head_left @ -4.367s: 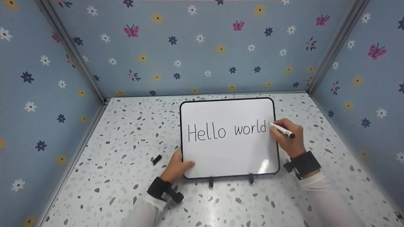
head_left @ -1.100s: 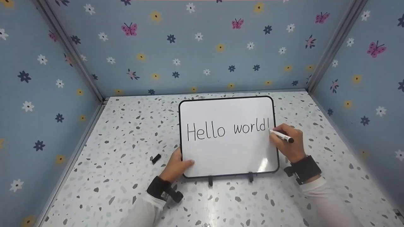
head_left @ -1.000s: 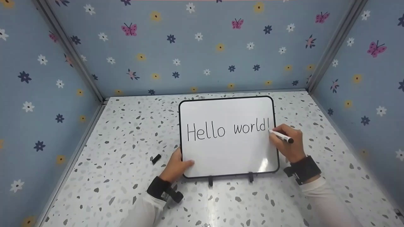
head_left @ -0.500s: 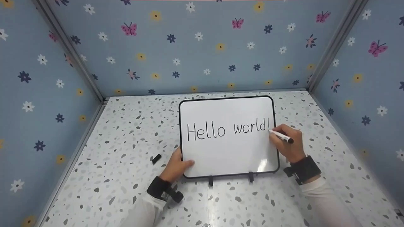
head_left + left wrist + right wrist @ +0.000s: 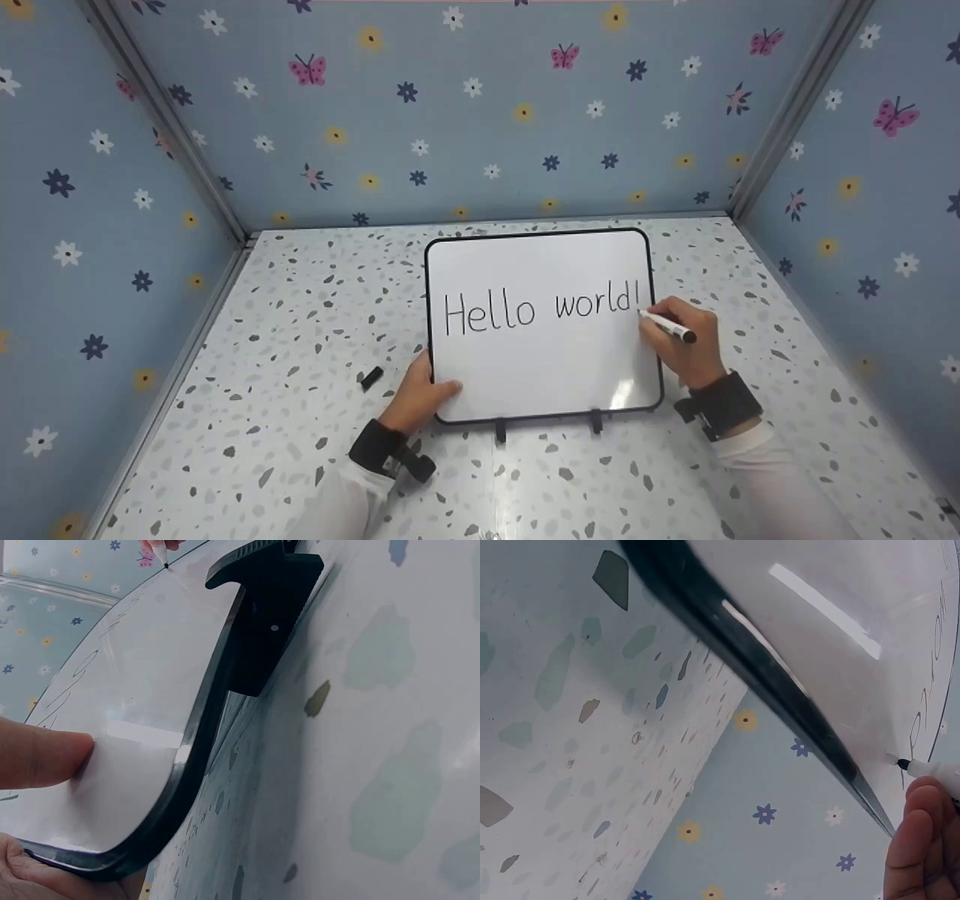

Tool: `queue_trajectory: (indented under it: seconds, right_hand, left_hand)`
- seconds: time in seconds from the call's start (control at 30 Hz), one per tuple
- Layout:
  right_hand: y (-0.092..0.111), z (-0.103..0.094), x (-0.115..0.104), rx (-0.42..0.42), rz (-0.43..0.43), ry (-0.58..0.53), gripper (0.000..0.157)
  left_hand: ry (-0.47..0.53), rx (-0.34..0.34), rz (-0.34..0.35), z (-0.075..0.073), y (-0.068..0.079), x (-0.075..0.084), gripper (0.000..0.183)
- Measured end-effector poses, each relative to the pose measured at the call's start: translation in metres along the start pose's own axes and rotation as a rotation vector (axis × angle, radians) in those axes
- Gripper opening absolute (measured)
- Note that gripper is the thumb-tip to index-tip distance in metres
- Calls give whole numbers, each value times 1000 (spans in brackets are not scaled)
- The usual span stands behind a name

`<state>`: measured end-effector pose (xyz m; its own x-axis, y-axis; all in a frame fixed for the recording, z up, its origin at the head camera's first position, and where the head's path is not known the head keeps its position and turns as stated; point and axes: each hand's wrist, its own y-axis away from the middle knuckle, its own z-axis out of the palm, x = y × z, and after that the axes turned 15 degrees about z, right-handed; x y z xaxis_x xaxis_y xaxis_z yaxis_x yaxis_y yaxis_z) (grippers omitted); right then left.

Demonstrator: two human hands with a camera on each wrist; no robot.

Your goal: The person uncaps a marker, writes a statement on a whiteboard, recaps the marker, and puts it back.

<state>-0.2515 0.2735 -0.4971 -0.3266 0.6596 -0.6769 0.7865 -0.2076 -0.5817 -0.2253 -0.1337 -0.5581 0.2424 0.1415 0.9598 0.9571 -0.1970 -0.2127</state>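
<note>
A black-framed whiteboard (image 5: pixel 540 367) leans back on a stand, with "Hello world!" handwritten across it in black. My left hand (image 5: pixel 420 394) grips its lower left edge, thumb on the white face and fingers behind the frame. In the left wrist view the thumb (image 5: pixel 45 757) presses the board near its corner. At the right edge, my right hand (image 5: pixel 686 337) pinches a white marker (image 5: pixel 671 327) with a black end. The right wrist view shows the marker's black tip (image 5: pixel 904 763) right at the board's face, beside the exclamation mark's stroke.
A black marker cap (image 5: pixel 372 378) lies on the speckled table (image 5: pixel 300 315), left of the board. Two black stand feet (image 5: pixel 501 430) jut out below the frame. Blue flower-patterned panels (image 5: pixel 480 112) enclose the back and both sides.
Since the oldest frame, the right hand has moved slightly down with the marker, and an exclamation stroke has appeared after "world". Over the last second both hands stay nearly still.
</note>
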Motion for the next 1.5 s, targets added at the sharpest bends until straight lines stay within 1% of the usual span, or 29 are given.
queue_trajectory:
  seconds: [0.17,0.27,0.67,0.9,1.1,1.3,1.5]
  right_hand:
    - [0,0,1,-4,1,20,7]
    - [-1,0,1,-5,0,18,5]
    - [0,0,-5,18,30,-42,5]
    - [1,-1,-7,72,25,-61,6]
    - [0,-2,-9,111,0,-64,7]
    - [5,-2,-9,93,9,-62,6]
    - [11,-1,-14,60,38,-88,8]
  left_hand:
    - [4,-1,3,-1,0,0,72]
    - [2,1,5,-1,0,0,70]
    - [8,2,-18,-1,-1,0,69]
    - [3,11,-20,-1,-2,0,68]
    - [-14,21,-19,0,-3,1,73]
    - [-12,25,-30,-1,-1,5,79]
    - [-56,12,-55,-4,-1,4,75]
